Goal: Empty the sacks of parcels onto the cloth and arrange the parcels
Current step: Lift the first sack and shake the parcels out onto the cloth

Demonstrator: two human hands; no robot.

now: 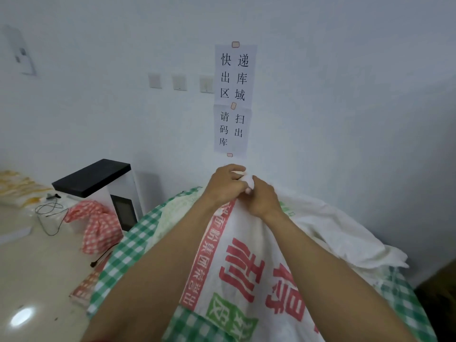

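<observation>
I have both hands up at the top of the printed sack [249,265], working close together. The left hand [225,186] has its fingers curled around the bunched white neck of the sack [247,180]. The right hand [262,201] pinches the same bunch from the other side, so the two hands touch around it. Both forearms reach in from the bottom of my view and lie over the sack's face.

The sack is white woven material with large red characters, a red band of smaller characters down its left side and a green block lower down. It lies full and rounded on the green-checked cloth [128,248], which shows along its left edge and at the lower right. Just to its right, touching it, is a heap of white crumpled material [340,233]; I cannot tell whether that is another sack.

Left of the cloth, on the pale glossy floor [37,272], a white cabinet with a black top [96,180] stands against the wall. A red-checked cloth [98,225] is slumped against its front and a thin dark cable [50,219] loops beside it. Yellowish packets [17,187] lie at the far left.

On the wall above the hands hang two paper notices [234,77] with black characters, with three wall switches [179,82] to their left.
</observation>
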